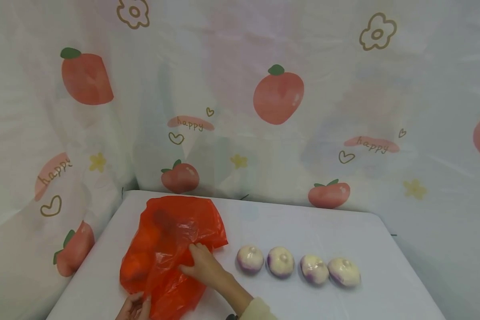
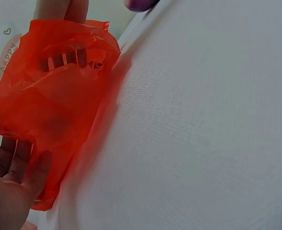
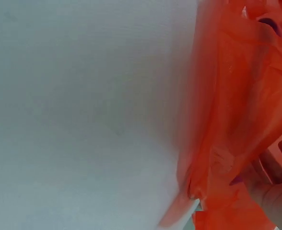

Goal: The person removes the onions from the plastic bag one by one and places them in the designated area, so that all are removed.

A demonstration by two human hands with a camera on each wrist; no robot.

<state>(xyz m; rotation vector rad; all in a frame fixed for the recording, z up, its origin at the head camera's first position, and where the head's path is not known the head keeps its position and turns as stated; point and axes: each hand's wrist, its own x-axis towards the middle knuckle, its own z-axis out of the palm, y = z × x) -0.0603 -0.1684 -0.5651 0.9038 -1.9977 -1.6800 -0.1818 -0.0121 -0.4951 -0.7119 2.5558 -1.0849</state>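
A red plastic bag lies on the left part of the table, with rounded shapes showing through its film; their kind is hidden. My left hand pinches the bag's near edge, thumb on one side and fingers on the other, as the left wrist view shows. Across the bag's right side, my right hand grips the film between thumb and fingers. To the right of that hand stand several round white vegetables with purple patches, turnip-like, in a row; the closest is this white-and-purple one.
The table has a white cover. Behind it and at its left hangs a pale curtain printed with fruit, hearts and flowers. The rightmost white-and-purple vegetable touches or nearly touches its neighbour.
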